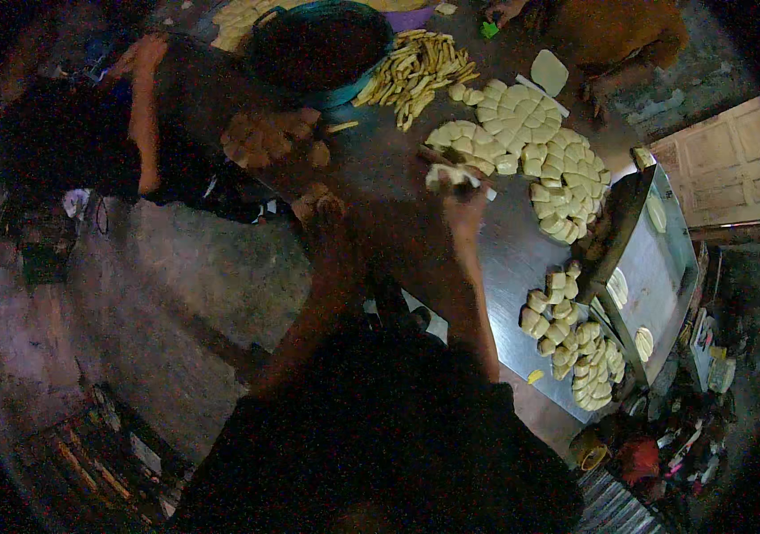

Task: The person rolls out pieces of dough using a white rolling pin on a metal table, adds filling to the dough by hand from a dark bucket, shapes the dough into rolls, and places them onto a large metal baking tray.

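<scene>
On the metal table (522,285), my right hand (462,209) is closed around a pale, dough-like lump (439,176), blurred, with a whitish strip beside it. Just beyond lie rounds of pale dough cut into pieces (519,116), packed close together. My left hand (319,206) is low at the table's left edge, in shadow. Its fingers look curled, but whether they hold anything is too dark to see. Close beyond it sits a shaded group of cut dough pieces (271,138). More dough pieces (567,334) lie to the right.
A large dark basin (322,49) stands at the back beside a heap of dough sticks (420,71). At right, a metal tray (656,276) holds a few flat pale pieces. A person's arm (144,116) shows at far left, and another person's hand (509,9) at the top.
</scene>
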{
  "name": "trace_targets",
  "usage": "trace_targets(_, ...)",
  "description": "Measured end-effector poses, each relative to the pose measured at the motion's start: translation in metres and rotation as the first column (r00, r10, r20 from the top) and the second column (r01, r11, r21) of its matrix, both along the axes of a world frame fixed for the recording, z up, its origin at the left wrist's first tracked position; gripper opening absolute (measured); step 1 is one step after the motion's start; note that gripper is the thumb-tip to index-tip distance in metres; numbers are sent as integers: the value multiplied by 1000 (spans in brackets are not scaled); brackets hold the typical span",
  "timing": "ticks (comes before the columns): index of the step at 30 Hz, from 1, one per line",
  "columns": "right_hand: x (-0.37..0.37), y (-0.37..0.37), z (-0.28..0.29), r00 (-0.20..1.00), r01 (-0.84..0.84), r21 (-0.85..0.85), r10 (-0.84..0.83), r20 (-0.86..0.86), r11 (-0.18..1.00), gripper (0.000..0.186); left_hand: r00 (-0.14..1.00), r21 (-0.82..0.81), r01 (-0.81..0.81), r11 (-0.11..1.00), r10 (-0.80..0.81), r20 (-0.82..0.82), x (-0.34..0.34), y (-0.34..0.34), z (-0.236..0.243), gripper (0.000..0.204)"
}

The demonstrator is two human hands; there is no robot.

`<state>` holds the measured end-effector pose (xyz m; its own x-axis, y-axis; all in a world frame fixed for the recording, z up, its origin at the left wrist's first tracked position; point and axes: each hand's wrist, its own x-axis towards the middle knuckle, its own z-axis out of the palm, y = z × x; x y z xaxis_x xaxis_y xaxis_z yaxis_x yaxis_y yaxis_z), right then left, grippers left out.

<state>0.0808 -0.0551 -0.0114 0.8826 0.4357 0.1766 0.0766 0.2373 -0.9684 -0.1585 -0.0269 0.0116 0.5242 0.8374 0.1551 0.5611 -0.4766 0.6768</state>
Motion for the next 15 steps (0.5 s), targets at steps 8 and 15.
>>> trace_targets(8, 8, -196, 178, 952, -301, -18, 299, -61, 954, 38, 782, -345, 425, 837, -148, 605, 105, -96, 93, 33)
trace_targets(15, 4, -246, 198, 999, -25, -123, 27, 17, 992, 33, 750, 115, 247, 962, -265, 606, 145, -180, 177, 29)
